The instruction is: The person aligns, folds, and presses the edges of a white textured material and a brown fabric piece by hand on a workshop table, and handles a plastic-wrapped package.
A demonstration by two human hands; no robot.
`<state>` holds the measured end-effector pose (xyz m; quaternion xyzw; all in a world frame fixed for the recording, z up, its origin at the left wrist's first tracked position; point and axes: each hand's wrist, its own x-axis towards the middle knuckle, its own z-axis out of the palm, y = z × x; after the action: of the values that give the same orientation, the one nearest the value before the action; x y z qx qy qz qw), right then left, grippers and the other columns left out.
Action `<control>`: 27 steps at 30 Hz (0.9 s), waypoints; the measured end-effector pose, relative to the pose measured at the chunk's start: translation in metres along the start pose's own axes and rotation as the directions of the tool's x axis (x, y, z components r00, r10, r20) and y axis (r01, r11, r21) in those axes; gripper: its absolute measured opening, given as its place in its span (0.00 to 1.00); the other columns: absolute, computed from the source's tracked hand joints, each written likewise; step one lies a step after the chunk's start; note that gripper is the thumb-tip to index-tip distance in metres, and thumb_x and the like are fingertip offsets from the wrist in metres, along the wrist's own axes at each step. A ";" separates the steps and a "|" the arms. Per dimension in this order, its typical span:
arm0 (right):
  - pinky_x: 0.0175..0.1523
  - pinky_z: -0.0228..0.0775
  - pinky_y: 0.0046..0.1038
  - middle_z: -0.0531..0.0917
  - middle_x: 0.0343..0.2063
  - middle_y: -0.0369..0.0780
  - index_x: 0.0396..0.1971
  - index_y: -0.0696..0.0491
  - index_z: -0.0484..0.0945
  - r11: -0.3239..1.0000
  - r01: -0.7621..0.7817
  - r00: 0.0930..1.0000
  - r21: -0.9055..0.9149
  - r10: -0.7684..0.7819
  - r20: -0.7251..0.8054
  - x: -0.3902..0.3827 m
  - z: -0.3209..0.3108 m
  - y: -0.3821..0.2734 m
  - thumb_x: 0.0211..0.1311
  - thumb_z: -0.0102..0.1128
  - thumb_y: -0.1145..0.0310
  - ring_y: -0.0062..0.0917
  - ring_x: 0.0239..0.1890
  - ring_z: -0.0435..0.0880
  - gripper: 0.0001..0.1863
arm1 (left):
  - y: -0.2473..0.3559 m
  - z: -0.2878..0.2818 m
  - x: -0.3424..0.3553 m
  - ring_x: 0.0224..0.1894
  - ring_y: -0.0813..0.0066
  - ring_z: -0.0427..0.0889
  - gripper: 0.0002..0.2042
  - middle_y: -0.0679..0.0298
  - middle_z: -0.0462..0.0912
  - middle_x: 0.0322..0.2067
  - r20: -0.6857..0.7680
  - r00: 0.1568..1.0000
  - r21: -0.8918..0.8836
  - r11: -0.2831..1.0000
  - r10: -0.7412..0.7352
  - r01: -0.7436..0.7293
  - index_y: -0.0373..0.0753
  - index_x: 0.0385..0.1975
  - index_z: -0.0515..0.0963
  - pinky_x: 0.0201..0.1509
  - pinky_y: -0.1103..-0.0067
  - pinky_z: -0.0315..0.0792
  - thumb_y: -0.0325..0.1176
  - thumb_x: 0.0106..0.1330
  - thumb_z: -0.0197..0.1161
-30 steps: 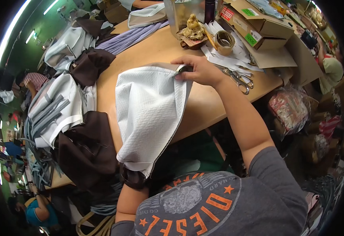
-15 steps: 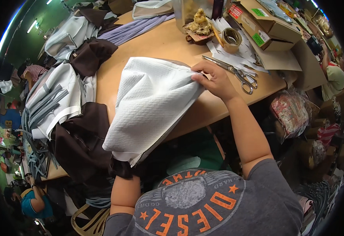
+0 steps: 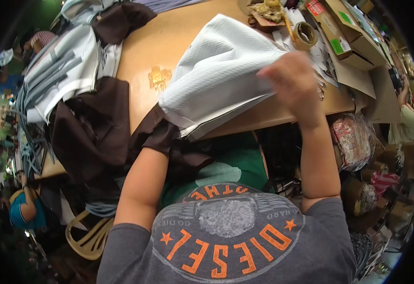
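Note:
A white, textured fabric piece (image 3: 221,71) with seamed edges is held up over the table, spread like a bag or cover. Dark brown cloth (image 3: 159,132) hangs from its lower left end. My left forearm (image 3: 143,177) runs up into this brown cloth, which hides my left hand and its fingers. At the right edge of the white piece is my right hand (image 3: 294,85), smeared by motion. One finger points left over the fabric, and its grip does not show clearly.
Brown and white fabric pieces (image 3: 93,132) are heaped on the left, with grey strips (image 3: 50,73) on them. Tape (image 3: 158,78) is stuck on the wooden table (image 3: 140,52). Scissor handles (image 3: 320,87), a tape roll (image 3: 305,35) and cardboard boxes (image 3: 344,35) are at the right.
The white piece has swung up and right, away from me. My right hand has moved right and is now blurred. The whole view has shifted, and taped table surface has come into sight.

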<state>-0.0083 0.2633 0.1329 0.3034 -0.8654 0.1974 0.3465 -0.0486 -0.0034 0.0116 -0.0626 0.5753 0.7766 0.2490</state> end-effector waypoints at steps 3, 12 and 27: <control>0.42 0.66 0.36 0.74 0.25 0.38 0.22 0.52 0.75 0.997 -0.043 0.895 0.056 0.014 0.445 -0.009 0.055 -0.017 0.52 0.55 0.63 0.33 0.35 0.74 0.08 | -0.007 0.008 -0.005 0.55 0.71 0.63 0.22 0.61 0.64 0.53 0.043 0.998 0.017 0.999 -0.050 0.050 0.39 0.56 0.59 0.57 0.76 0.60 0.34 0.62 0.49; 0.40 0.68 0.32 0.80 0.27 0.47 0.28 0.57 0.79 0.789 -0.609 0.558 0.081 0.354 0.751 -0.018 0.145 0.025 0.43 0.62 0.56 0.37 0.31 0.78 0.19 | -0.038 -0.006 -0.072 0.56 0.71 0.62 0.23 0.61 0.63 0.54 0.026 0.974 0.090 0.971 -0.226 0.223 0.40 0.57 0.58 0.58 0.76 0.59 0.34 0.62 0.49; 0.40 0.68 0.33 0.76 0.28 0.44 0.27 0.56 0.75 0.873 -0.291 0.812 0.392 0.008 0.584 -0.006 0.187 -0.056 0.42 0.52 0.76 0.39 0.35 0.75 0.08 | -0.068 -0.034 -0.072 0.61 0.65 0.57 0.22 0.56 0.62 0.56 0.060 0.994 0.955 0.296 -0.093 -0.029 0.45 0.55 0.62 0.62 0.76 0.52 0.30 0.58 0.45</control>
<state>-0.0573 0.1211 0.0082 0.3504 -0.8773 0.3269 -0.0254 0.0382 -0.0426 -0.0304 0.1260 0.9085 0.2813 0.2822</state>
